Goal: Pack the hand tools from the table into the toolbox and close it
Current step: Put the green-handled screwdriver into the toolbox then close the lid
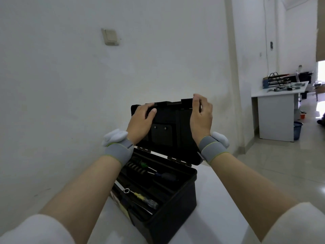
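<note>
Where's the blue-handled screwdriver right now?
Head view, lower centre: the blue-handled screwdriver lies in the tray of the open toolbox, beneath the raised lid and behind the yellow-tipped screwdriver.

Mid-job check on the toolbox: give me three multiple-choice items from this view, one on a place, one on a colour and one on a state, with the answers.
1. Where does the yellow-and-clear-handled screwdriver lie?
A. inside the toolbox
B. on the table beside it
C. on the floor

2. What colour is the toolbox?
A. red
B. black
C. yellow

3. How is the lid?
A. shut and latched
B. raised, with the left hand and right hand gripping its top edge
C. taken off and laid flat

Answers:
1 A, the screwdriver rests within the box's walls.
2 B, the body and lid are both black.
3 B, the lid stands up on its hinges with fingers curled over its top.
</note>
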Motion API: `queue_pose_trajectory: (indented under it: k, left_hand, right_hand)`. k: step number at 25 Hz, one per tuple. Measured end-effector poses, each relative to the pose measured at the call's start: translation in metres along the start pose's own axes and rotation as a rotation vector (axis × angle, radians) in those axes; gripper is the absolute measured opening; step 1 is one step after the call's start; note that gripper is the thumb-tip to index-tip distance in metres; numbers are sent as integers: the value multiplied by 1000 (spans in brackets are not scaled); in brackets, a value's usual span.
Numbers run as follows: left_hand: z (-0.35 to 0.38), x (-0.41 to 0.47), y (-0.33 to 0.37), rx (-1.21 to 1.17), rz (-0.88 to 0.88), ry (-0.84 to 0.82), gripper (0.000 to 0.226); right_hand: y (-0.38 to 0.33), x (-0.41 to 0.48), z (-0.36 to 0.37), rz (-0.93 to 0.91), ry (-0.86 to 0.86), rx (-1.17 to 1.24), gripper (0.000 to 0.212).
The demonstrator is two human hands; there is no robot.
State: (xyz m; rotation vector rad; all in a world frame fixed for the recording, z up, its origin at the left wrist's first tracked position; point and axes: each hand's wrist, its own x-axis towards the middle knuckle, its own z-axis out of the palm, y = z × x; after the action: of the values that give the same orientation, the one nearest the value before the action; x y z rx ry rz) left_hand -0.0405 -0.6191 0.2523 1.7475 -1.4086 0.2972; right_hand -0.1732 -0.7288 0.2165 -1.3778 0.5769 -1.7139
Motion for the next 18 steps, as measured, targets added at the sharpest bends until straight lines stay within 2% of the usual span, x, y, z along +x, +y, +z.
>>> queue_pose_trajectory:
  k: [4, 8, 14, 18]
  left_hand:
    - [-1, 8, 19, -96, 14, -104, 43]
    - [3, 0, 21, -124, -46, -203, 49]
    - [-6, -14, 17, -95, -25, -89, 45]
    - [-17, -34, 8, -108, -72, 5, 46]
  right_hand:
    - [-8, -10, 6, -104, -54, -44, 23]
    - [-14, -23, 7, -150, -60, -38, 24]
    - [-15, -35, 3, -74, -136, 3, 25]
    - [-12, -58, 3, -155, -236, -89, 32]
